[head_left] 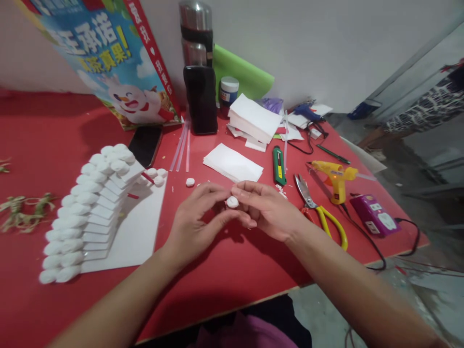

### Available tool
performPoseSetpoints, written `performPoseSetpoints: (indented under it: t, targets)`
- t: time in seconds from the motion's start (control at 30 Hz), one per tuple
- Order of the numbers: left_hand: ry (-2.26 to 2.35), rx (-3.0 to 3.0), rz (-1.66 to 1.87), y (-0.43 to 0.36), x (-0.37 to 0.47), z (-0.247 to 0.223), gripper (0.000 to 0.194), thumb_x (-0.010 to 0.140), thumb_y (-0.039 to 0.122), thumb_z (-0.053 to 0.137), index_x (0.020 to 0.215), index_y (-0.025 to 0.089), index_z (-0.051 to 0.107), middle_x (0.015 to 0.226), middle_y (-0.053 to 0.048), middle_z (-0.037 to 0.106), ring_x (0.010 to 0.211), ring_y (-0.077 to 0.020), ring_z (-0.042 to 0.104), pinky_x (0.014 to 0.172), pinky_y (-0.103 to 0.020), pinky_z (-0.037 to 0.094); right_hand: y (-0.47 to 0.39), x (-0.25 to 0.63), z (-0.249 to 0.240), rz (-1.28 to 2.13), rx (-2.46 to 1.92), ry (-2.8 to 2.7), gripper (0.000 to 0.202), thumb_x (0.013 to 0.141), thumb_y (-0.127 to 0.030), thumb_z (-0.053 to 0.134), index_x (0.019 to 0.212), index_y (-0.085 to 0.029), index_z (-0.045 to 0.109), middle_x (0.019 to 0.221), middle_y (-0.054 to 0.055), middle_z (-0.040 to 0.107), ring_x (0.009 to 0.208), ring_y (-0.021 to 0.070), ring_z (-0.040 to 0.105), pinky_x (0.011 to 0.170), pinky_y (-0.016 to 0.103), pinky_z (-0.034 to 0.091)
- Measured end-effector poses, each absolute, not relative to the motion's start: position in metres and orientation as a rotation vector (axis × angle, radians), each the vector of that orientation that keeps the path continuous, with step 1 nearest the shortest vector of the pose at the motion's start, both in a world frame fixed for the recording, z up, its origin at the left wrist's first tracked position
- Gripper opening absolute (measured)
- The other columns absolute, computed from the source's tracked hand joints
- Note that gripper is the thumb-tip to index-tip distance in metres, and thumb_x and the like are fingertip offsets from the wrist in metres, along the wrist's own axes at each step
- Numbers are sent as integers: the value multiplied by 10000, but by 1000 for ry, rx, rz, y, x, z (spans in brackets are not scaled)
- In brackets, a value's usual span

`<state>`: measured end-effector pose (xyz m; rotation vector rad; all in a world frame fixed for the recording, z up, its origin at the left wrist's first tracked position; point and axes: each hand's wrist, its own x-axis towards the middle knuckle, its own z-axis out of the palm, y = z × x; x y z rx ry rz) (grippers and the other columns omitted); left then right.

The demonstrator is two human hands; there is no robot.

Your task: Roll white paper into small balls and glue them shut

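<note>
I have two hands in view: left (197,215) and right (270,208) both pinch one white disc (232,202) between them. Just beyond the left I count one loose disc (190,182), then three sticks (183,147). Ahead of the right lies one cutter (279,166); to its right, one snips (309,199) and one yellow glue gun (337,180).
</note>
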<state>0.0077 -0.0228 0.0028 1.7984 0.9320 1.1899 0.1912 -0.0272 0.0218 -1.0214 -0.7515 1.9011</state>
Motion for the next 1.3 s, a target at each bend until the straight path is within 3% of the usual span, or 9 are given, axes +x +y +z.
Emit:
performPoseSetpoints:
  t: [0.13, 0.23, 0.37, 0.6, 0.73, 0.9, 1.07, 1.3]
  targets:
    - [980, 1676, 1205, -21, 7, 4, 147, 922, 234, 774, 1058, 253, 828, 1003, -67, 737, 920, -216, 672, 838, -322, 514, -15, 187, 18, 1877, -1020, -851, 383, 792, -488, 901, 859, -191, 669, 612, -62, 611, 432, 62, 484, 402, 203, 325]
    - [1013, 1602, 1233, -18, 6, 1, 101, 866, 262, 844, 961, 243, 814, 941, -49, 731, 872, -207, 658, 787, -311, 505, -15, 187, 6, 1682, -1033, -912, 351, 859, -521, 834, 895, -200, 698, 701, -30, 677, 474, 75, 534, 438, 225, 379]
    - [1075, 1642, 1265, -16, 5, -3, 166, 794, 275, 913, 870, 236, 771, 900, -37, 720, 862, -205, 640, 738, -297, 481, -20, 195, -3, 1542, -1016, -960, 262, 885, -447, 828, 881, -200, 740, 817, -4, 729, 546, 66, 549, 531, 231, 454]
    - [1082, 1904, 1257, -17, 4, -10, 175, 811, 216, 896, 931, 240, 770, 902, -44, 723, 840, -201, 636, 748, -306, 477, -22, 198, 2, 1656, -1073, -1036, 285, 836, -447, 867, 893, -193, 750, 676, -22, 680, 507, 88, 557, 463, 224, 443]
    - [1104, 1890, 1252, -18, 5, -12, 138, 874, 224, 842, 999, 245, 786, 896, -33, 751, 787, -176, 652, 744, -299, 493, -22, 195, 1, 1670, -1107, -1005, 320, 781, -424, 916, 924, -186, 756, 780, 12, 746, 609, 116, 656, 564, 257, 547]
    - [1132, 1627, 1167, -20, 11, -12, 104, 906, 251, 792, 1008, 238, 809, 955, -38, 777, 859, -182, 710, 794, -305, 559, -18, 197, -5, 1635, -1109, -952, 347, 749, -419, 936, 905, -163, 762, 740, 16, 745, 628, 129, 672, 635, 294, 585]
    - [1123, 1110, 1061, -20, 16, -10, 199, 836, 353, 859, 942, 201, 788, 855, -32, 776, 726, -174, 729, 645, -280, 594, -16, 197, -8, 1591, -1098, -944, 310, 744, -358, 939, 933, -189, 761, 836, 12, 765, 751, 131, 713, 743, 290, 594]
    - [1013, 880, 1061, -21, 18, -11, 276, 733, 312, 945, 880, 174, 757, 840, -29, 783, 760, -192, 768, 742, -318, 644, -17, 197, -5, 1569, -1048, -1045, 290, 773, -347, 921, 952, -195, 750, 805, -9, 732, 723, 117, 689, 717, 280, 583]
